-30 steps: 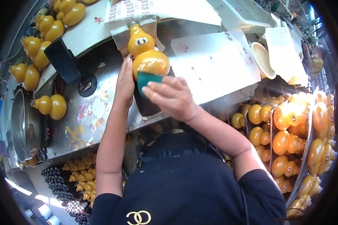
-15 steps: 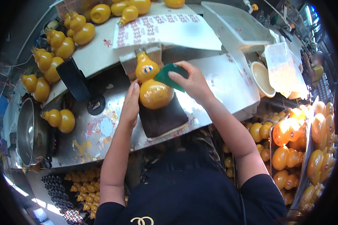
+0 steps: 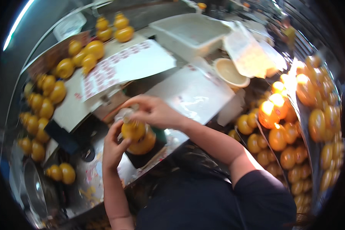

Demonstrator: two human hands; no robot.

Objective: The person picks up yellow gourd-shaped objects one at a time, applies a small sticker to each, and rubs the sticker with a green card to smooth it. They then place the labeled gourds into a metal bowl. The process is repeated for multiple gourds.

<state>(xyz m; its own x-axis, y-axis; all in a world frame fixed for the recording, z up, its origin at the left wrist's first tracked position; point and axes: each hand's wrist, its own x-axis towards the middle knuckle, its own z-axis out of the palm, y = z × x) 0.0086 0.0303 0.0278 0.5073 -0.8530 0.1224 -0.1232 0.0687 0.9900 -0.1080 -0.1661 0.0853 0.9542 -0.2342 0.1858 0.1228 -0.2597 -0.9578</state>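
A yellow gourd-shaped bottle (image 3: 142,143) is between my hands, tilted with its pale, clear-looking top towards the sheet. My left hand (image 3: 113,147) grips its upper bulb from the left side, thumb and fingers bent around it. Curled over the bottle's top end is my right hand (image 3: 153,111), its fingertips blurred and partly hidden. Below the bottle lies a dark pad (image 3: 143,159). A green piece (image 3: 160,134), probably the scraper, shows just behind the lower bulb, mostly covered.
Beyond my hands lies a white sheet with red prints (image 3: 130,63). Several yellow gourd bottles (image 3: 46,109) line the left; crates of more (image 3: 278,140) stand right. Also around me are a phone (image 3: 63,136), metal pan (image 3: 34,188), plastic tub (image 3: 188,36) and bowl (image 3: 232,73).
My right hand has left the green scraper and moved to the bottle's top. The bottle, lying on the pad before, is now tipped up. My left hand has moved to its upper bulb; the view has turned.
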